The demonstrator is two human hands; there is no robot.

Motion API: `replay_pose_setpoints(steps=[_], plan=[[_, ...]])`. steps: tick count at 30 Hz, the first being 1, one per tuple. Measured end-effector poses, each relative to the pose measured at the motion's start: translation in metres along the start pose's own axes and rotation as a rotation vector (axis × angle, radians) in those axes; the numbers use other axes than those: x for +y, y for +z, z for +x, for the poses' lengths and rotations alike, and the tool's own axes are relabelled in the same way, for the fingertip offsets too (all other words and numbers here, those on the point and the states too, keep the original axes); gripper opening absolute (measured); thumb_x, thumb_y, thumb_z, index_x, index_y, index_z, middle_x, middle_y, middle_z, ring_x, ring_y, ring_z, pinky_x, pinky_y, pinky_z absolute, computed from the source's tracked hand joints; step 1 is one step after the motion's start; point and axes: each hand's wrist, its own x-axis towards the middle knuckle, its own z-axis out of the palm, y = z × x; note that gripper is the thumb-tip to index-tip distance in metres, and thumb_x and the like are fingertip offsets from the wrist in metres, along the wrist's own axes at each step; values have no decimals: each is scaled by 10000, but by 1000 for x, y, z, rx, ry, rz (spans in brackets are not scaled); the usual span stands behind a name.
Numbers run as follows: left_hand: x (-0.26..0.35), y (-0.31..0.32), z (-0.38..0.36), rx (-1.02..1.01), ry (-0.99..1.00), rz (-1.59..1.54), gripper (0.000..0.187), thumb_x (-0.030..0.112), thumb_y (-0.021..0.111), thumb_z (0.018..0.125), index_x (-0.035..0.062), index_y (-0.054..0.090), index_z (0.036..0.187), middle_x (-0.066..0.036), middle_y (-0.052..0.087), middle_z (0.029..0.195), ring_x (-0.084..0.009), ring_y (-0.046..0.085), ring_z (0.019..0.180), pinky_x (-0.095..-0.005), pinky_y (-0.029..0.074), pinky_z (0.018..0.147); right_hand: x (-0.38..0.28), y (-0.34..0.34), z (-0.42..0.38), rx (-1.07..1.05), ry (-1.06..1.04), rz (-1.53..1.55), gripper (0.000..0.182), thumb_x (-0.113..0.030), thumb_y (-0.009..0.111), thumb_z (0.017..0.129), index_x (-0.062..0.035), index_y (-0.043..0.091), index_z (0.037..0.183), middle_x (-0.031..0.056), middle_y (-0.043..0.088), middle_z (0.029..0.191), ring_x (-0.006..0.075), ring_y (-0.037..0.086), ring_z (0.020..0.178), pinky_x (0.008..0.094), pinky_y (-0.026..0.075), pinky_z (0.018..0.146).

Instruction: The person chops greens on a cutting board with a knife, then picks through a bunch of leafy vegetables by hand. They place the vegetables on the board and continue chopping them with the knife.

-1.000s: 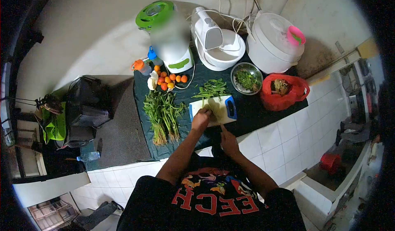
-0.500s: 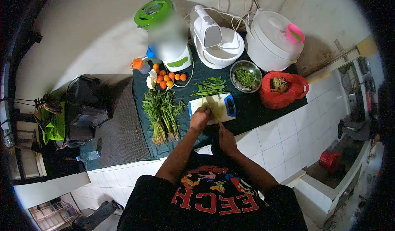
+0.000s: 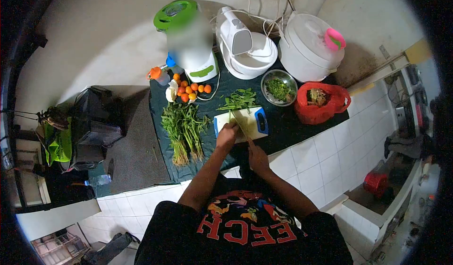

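My left hand point(image 3: 228, 134) is closed on the stems of green leafy vegetables point(image 3: 239, 99), over the left part of a white cutting board point(image 3: 257, 132) with blue ends. The leaves lie across the board's far edge. My right hand point(image 3: 257, 157) is wrapped round the handle of a knife point(image 3: 243, 126), whose blade slants over the board beside my left fingers. Left of the board lie bunches of rooted greens point(image 3: 181, 128). A metal bowl point(image 3: 293, 100) of chopped greens stands beyond the board to the right.
Behind are a green-lidded blender point(image 3: 202, 59), a white stand mixer point(image 3: 255, 69) and a large white container point(image 3: 306, 43). Orange and red tomatoes point(image 3: 181, 90) lie near the blender. A red plastic bag point(image 3: 309, 115) sits at the right, a water bottle point(image 3: 100, 180) at the left.
The knife blade now shows more clearly, slanting across the board. My right hand has shifted slightly, and the whole view has moved a little to the left.
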Motion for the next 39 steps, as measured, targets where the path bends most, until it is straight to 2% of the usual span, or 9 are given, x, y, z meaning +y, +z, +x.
replay_pose_setpoints(steps=[2, 10, 12, 16, 18, 20, 26, 32, 39], plan=[[-9, 6, -1, 75, 179, 132, 311, 93, 577, 839, 72, 707, 1121, -162, 664, 1125, -371, 634, 1036, -441, 553, 886, 1, 6, 12, 31, -14, 28, 488, -163, 461, 1026, -63, 409, 1501, 268, 629, 871, 433, 622, 842, 543, 494, 753], [-4, 0, -1, 94, 195, 143, 246, 114, 596, 831, 64, 700, 1049, -154, 662, 1131, -368, 628, 1050, -430, 547, 880, -12, 5, -8, 36, -6, 46, 470, -157, 462, 1025, -33, 428, 1477, 275, 642, 902, 437, 637, 830, 549, 496, 748], [3, -5, 3, 122, 209, 107, 228, 120, 600, 832, 59, 696, 1030, -155, 661, 1139, -368, 628, 1054, -429, 544, 883, -10, 9, -10, 117, -32, 45, 469, -153, 466, 1024, -65, 435, 1484, 277, 651, 896, 440, 643, 821, 551, 496, 742], [9, -6, 1, 97, 121, 37, 250, 123, 589, 858, 54, 703, 1070, -172, 669, 1146, -380, 635, 1056, -443, 535, 905, -1, 19, 8, 94, 9, 20, 484, -149, 466, 1026, -87, 416, 1504, 283, 650, 883, 447, 640, 835, 548, 493, 750], [7, -2, 3, 79, 86, 56, 260, 119, 586, 862, 45, 705, 1082, -179, 674, 1142, -388, 640, 1051, -451, 534, 907, 1, 14, 16, 106, -96, 99, 496, -160, 462, 1031, -80, 394, 1515, 286, 646, 891, 452, 633, 857, 549, 490, 769], [6, 2, 4, 82, -34, -105, 275, 92, 579, 853, 15, 710, 1082, -190, 684, 1114, -394, 654, 1035, -459, 535, 906, -2, 3, 15, 98, -75, 143, 498, -163, 467, 1029, -74, 394, 1513, 290, 645, 895, 456, 631, 858, 550, 489, 771], [0, 8, 3, 219, 158, -54, 226, 57, 586, 844, 20, 724, 1019, -205, 686, 1077, -402, 674, 962, -453, 555, 851, 2, 6, 4, 39, -2, 87, 481, -177, 475, 1031, -67, 420, 1496, 302, 656, 963, 469, 633, 891, 545, 491, 783], [13, 1, -3, 213, 64, 0, 157, 105, 600, 876, 39, 712, 963, -203, 685, 1020, -403, 669, 920, -466, 555, 807, -4, 0, 19, 73, -36, 189, 477, -194, 472, 1031, -59, 427, 1486, 305, 656, 930, 491, 624, 855, 554, 489, 774], [8, 5, -4, 250, 115, 1, 158, 114, 608, 869, 39, 701, 973, -179, 679, 1016, -406, 661, 905, -464, 551, 808, -5, 8, -3, 142, -67, 150, 460, -200, 470, 1031, -88, 446, 1477, 304, 639, 855, 483, 621, 811, 566, 490, 748]])
